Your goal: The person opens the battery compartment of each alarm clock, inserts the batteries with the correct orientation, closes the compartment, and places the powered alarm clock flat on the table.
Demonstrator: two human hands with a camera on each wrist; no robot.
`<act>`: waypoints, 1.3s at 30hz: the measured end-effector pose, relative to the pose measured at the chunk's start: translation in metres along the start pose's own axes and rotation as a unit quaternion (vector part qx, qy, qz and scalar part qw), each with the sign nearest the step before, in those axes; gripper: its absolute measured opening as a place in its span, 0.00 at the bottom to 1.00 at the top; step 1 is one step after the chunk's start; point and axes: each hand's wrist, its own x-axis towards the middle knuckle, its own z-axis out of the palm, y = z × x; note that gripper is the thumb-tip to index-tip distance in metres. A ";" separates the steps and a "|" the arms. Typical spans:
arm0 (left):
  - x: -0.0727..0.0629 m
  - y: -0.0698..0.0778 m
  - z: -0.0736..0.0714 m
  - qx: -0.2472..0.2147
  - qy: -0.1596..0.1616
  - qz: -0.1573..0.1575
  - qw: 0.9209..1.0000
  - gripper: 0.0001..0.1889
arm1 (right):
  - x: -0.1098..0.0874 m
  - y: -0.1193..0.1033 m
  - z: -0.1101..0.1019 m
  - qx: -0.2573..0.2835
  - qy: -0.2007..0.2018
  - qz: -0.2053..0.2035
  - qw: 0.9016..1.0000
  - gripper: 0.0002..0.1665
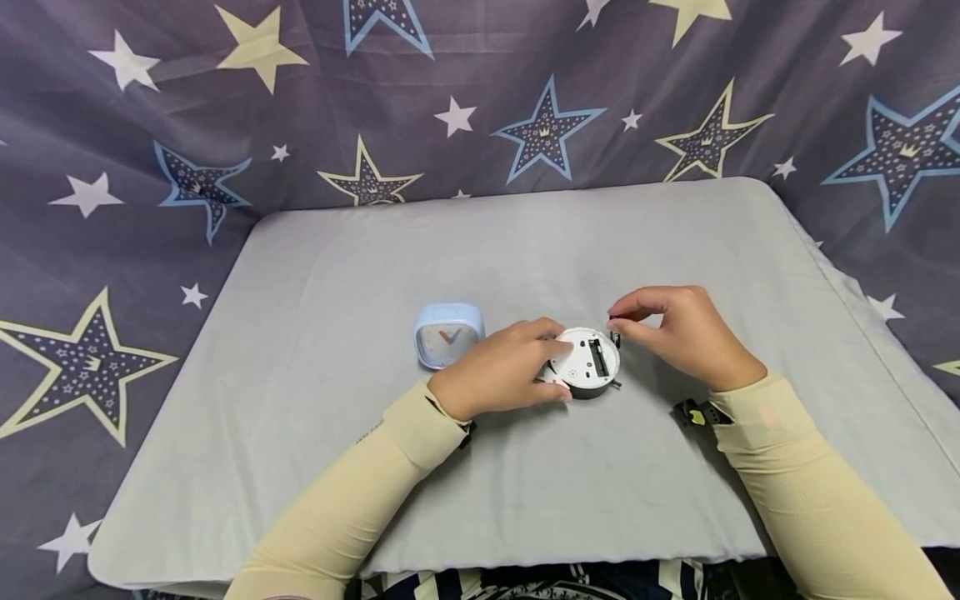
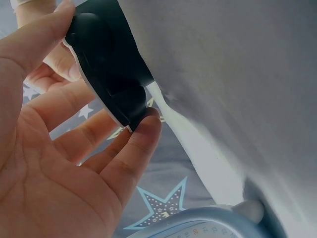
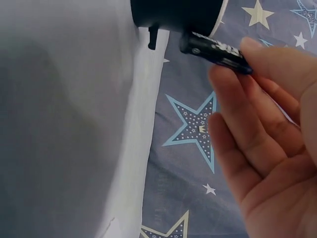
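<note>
In the head view, a round clock [image 1: 573,364] lies with its white back facing up, a dark battery slot [image 1: 598,358] showing in it. My left hand [image 1: 504,368] grips its left side between thumb and fingers. From the left wrist view, its black body [image 2: 106,57] shows between the thumb and fingertips. Just off the clock's right edge, my right hand [image 1: 678,329] pinches a dark cylindrical battery [image 3: 218,51] between thumb and forefinger. The battery's free end points toward the clock in the right wrist view, where a small black foot [image 3: 152,38] sticks out of the clock body.
A light blue square alarm clock [image 1: 450,321] stands on the table close to the left hand. The table has a pale grey cloth [image 1: 337,275] over it. Behind it hangs a dark curtain [image 1: 480,58] with a star pattern.
</note>
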 end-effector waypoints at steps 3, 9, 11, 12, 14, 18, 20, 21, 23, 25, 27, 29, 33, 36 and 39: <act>0.001 0.000 0.000 0.003 0.000 0.001 1.000 0.32 | 0.000 0.000 -0.001 0.003 0.022 0.001 1.000 0.07; 0.000 0.001 -0.002 0.001 -0.002 -0.001 1.000 0.32 | 0.000 -0.002 -0.004 0.032 0.040 0.013 0.999 0.10; 0.000 0.001 -0.002 -0.001 -0.004 -0.002 1.000 0.32 | 0.000 -0.003 -0.004 0.041 0.039 0.016 0.998 0.11; -0.001 0.001 -0.002 -0.002 -0.005 -0.003 1.000 0.32 | 0.000 -0.004 -0.005 0.046 0.038 0.018 0.998 0.11; -0.001 0.001 -0.001 -0.003 -0.005 -0.004 1.000 0.31 | 0.000 -0.005 -0.006 0.059 0.038 0.020 0.997 0.12; 0.000 0.000 -0.001 -0.003 -0.002 -0.004 1.000 0.31 | 0.000 -0.009 -0.008 0.084 0.046 0.030 0.995 0.12; 0.000 0.000 -0.001 -0.004 -0.001 -0.002 1.000 0.31 | 0.000 -0.010 -0.008 0.089 0.051 0.036 0.994 0.12; 0.001 0.000 -0.001 -0.004 -0.001 -0.001 1.000 0.31 | 0.000 -0.011 -0.008 0.091 0.053 0.040 0.994 0.12; 0.002 0.000 0.000 -0.004 -0.001 0.001 1.000 0.31 | -0.001 -0.011 -0.008 0.095 0.057 0.049 0.993 0.12; 0.002 0.000 0.000 -0.003 -0.001 0.003 1.000 0.30 | -0.001 -0.012 -0.007 0.096 0.058 0.054 0.992 0.11; 0.002 -0.001 0.000 -0.003 0.000 0.005 1.000 0.30 | -0.001 -0.013 -0.006 0.099 0.054 0.054 0.992 0.10; 0.002 -0.001 0.000 -0.004 0.000 0.005 1.000 0.29 | 0.000 -0.014 -0.005 0.099 0.047 0.053 0.993 0.10; 0.002 0.000 0.000 -0.006 -0.001 0.007 1.000 0.30 | -0.001 -0.014 -0.005 0.098 0.026 0.050 0.994 0.11; 0.002 0.000 0.000 -0.005 -0.003 0.006 1.000 0.31 | -0.002 -0.014 -0.003 0.096 0.014 0.048 0.994 0.10; 0.001 0.000 -0.001 -0.004 -0.005 0.002 1.000 0.31 | -0.001 -0.013 -0.001 0.093 0.005 0.039 0.995 0.09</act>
